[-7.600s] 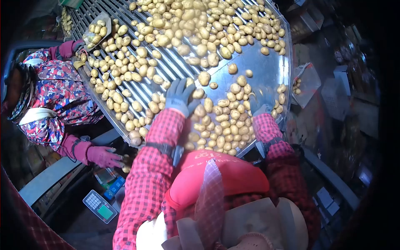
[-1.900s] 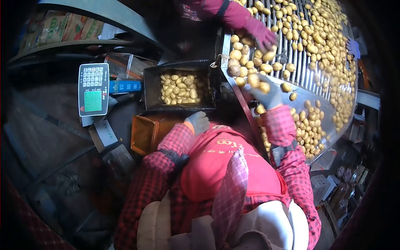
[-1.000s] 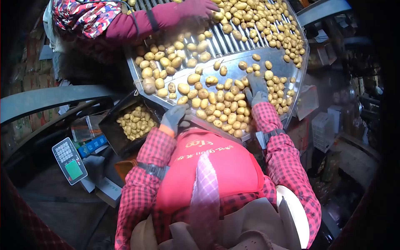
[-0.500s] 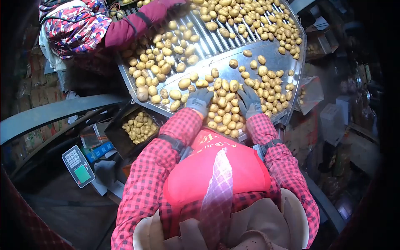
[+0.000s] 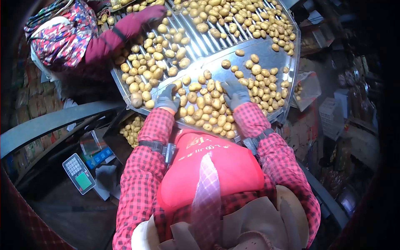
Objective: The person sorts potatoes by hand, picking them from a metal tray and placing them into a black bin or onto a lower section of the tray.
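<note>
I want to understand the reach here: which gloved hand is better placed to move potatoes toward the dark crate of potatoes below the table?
Probably the left hand: it rests at the table's left edge, nearest the dark crate. The right hand lies mid-pile on the yellow potatoes.

surface: metal sorting table (image 5: pixel 266 68) | roller bars at far end | load: loose potatoes (image 5: pixel 208 106) spread across it

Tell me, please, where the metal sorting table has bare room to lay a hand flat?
The bare metal strip between the rollers and the potato pile is free. The pile under the left hand and right hand is crowded, as are the rollers near the co-worker's glove.
</note>
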`<action>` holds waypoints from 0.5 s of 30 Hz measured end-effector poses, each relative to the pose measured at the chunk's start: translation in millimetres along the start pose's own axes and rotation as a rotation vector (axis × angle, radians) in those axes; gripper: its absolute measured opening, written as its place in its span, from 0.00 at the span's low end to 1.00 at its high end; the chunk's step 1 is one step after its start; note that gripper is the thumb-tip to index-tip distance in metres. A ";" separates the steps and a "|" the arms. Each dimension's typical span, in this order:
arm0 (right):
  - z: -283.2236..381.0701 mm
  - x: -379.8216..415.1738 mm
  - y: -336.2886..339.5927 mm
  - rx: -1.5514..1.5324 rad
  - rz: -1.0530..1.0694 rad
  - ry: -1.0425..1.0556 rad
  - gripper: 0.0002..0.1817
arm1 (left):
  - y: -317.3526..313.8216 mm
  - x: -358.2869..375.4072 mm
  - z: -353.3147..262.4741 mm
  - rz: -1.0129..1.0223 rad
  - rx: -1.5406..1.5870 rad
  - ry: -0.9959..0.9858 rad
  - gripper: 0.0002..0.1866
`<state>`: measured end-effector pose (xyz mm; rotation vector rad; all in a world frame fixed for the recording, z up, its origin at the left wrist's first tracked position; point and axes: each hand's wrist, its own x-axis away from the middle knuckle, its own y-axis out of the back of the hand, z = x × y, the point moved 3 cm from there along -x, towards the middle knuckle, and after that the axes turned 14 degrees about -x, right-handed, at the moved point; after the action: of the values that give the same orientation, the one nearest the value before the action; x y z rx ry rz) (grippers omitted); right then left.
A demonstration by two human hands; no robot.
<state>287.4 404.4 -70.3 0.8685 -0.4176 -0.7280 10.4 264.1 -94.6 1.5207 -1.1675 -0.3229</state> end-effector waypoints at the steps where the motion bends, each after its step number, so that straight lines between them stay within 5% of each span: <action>1: -4.4 -4.5 -11.5 0.099 0.008 0.054 0.24 | -5.9 -0.8 4.0 -0.021 0.095 0.013 0.33; 5: -9.1 -32.2 -6.4 -0.041 0.183 -0.240 0.27 | -26.9 11.6 11.3 0.135 1.228 0.183 0.30; 7: -19.7 -38.1 -10.7 -0.162 0.178 -0.402 0.28 | -0.9 39.9 -25.0 0.564 1.655 0.157 0.24; 9: -2.1 -29.7 -7.7 -0.433 0.045 -0.368 0.31 | -10.2 56.3 -39.0 0.099 0.713 -0.561 0.18; 11: 34.0 -15.7 -2.1 -0.647 -0.013 -0.184 0.31 | -54.3 58.1 -37.1 0.914 1.673 0.093 0.30; 13: 67.7 0.8 0.7 -0.726 0.064 -0.053 0.32 | -5.4 77.8 -88.7 0.908 1.448 0.550 0.36; 14: 81.9 10.1 3.8 -0.819 0.163 -0.078 0.30 | -33.7 74.3 -74.2 1.134 1.862 0.197 0.36; 15: 84.8 8.4 15.9 -0.835 0.194 -0.080 0.29 | -30.5 75.6 -76.8 1.052 1.776 0.206 0.35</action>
<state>248.4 359.6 -7.2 0.0130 -0.2249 -0.6717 117.4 245.6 -67.1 1.7956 -1.9550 1.9886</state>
